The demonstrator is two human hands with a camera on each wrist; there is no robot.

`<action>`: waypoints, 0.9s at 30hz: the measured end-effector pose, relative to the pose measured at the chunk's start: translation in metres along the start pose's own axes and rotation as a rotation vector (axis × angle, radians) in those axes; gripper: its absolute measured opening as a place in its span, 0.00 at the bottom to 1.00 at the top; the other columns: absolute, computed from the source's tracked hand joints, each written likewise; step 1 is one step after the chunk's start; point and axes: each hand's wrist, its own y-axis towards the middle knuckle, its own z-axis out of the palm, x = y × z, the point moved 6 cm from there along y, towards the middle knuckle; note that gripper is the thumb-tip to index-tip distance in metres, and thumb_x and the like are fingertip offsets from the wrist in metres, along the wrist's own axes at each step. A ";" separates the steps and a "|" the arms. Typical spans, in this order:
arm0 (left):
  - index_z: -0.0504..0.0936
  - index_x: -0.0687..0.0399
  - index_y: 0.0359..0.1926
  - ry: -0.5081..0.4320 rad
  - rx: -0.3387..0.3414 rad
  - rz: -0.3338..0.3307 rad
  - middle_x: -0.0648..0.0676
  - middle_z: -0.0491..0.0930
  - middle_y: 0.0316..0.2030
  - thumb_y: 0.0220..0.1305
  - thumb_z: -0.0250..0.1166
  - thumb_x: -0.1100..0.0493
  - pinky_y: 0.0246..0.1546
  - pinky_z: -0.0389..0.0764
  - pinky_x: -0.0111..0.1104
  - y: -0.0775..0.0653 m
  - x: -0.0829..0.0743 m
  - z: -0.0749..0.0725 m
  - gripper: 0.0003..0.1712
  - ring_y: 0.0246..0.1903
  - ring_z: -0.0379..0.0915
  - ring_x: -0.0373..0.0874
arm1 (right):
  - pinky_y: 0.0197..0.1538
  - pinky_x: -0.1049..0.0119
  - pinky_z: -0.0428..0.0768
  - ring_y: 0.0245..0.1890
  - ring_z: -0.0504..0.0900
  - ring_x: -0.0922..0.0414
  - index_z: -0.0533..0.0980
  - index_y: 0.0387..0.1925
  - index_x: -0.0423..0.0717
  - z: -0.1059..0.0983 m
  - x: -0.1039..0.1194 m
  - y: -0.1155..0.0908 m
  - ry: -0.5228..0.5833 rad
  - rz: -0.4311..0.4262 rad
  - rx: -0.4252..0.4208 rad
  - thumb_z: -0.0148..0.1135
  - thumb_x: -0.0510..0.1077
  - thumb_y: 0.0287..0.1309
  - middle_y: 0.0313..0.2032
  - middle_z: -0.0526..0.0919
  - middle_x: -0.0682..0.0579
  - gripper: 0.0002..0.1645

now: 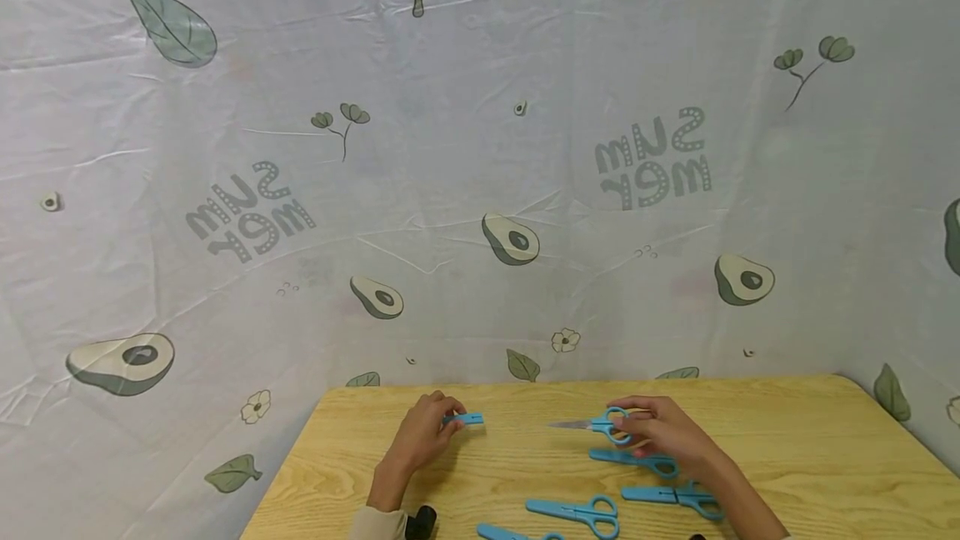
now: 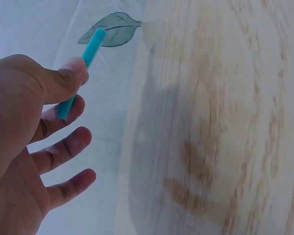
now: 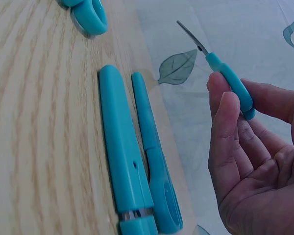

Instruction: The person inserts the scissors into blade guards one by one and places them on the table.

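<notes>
My left hand (image 1: 422,433) pinches a light-blue scissor blade cover (image 1: 471,418) between thumb and index finger, above the far left of the table. In the left wrist view the cover (image 2: 92,48) slants upward while the other fingers are spread apart. My right hand (image 1: 663,430) holds a pair of blue-handled scissors (image 1: 602,424) by the finger loops. Their bare metal blades point left toward the cover, with a gap between the two. The right wrist view shows the scissors' handle (image 3: 235,84) between thumb and fingertips, with the blades (image 3: 190,34) pressed together.
Several covered blue scissors lie on the wooden table (image 1: 810,440): one pair (image 1: 621,457) under my right hand, another (image 1: 651,493) nearer, others (image 1: 558,510) toward the front middle. A pale curtain (image 1: 450,148) printed with avocados and leaves hangs behind the table's far edge.
</notes>
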 end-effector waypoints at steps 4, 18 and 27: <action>0.89 0.50 0.47 0.010 -0.002 0.008 0.49 0.81 0.39 0.72 0.72 0.58 0.37 0.77 0.34 -0.001 -0.004 -0.002 0.06 0.39 0.73 0.43 | 0.40 0.59 0.90 0.43 0.91 0.53 0.65 0.76 0.28 -0.004 -0.002 -0.005 0.011 0.013 0.004 0.61 0.49 0.79 0.45 0.92 0.51 0.38; 0.88 0.49 0.48 0.001 0.012 0.002 0.48 0.80 0.40 0.74 0.70 0.57 0.40 0.78 0.36 -0.003 -0.012 -0.008 0.06 0.41 0.74 0.45 | 0.42 0.60 0.90 0.43 0.91 0.55 0.64 0.77 0.28 -0.017 -0.007 -0.017 0.034 0.022 0.017 0.58 0.49 0.82 0.47 0.91 0.52 0.37; 0.88 0.50 0.49 -0.033 0.022 0.003 0.48 0.80 0.41 0.74 0.70 0.57 0.40 0.77 0.36 0.000 -0.021 -0.009 0.06 0.41 0.74 0.45 | 0.42 0.62 0.90 0.46 0.91 0.55 0.63 0.78 0.28 -0.019 -0.004 -0.021 0.061 0.022 0.034 0.57 0.50 0.82 0.49 0.90 0.52 0.38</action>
